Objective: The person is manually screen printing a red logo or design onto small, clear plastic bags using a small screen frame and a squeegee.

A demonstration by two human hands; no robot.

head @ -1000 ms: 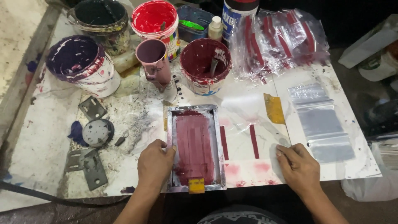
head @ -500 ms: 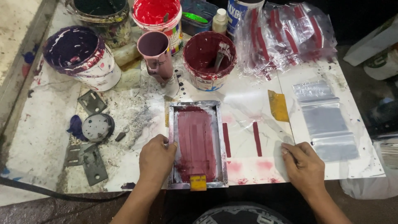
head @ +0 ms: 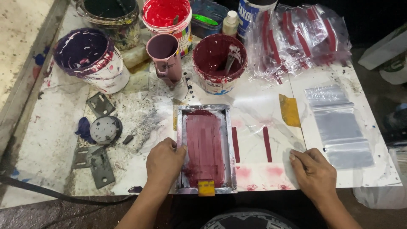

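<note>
Fig.: L hand (head: 164, 163) rests curled, fingertips on the left edge of the small metal-framed printing screen coated in maroon ink (head: 206, 148), which lies flat at the table's (head: 51, 140) near edge. R hand (head: 313, 173) pinches the clear plastic bag bearing 2 maroon stripes (head: 258, 146) beside it. Risk, as judged: wet stripes may smear if the bag drags. Vs. 0.5 s ago: hands and screen sit about as they did.
</note>
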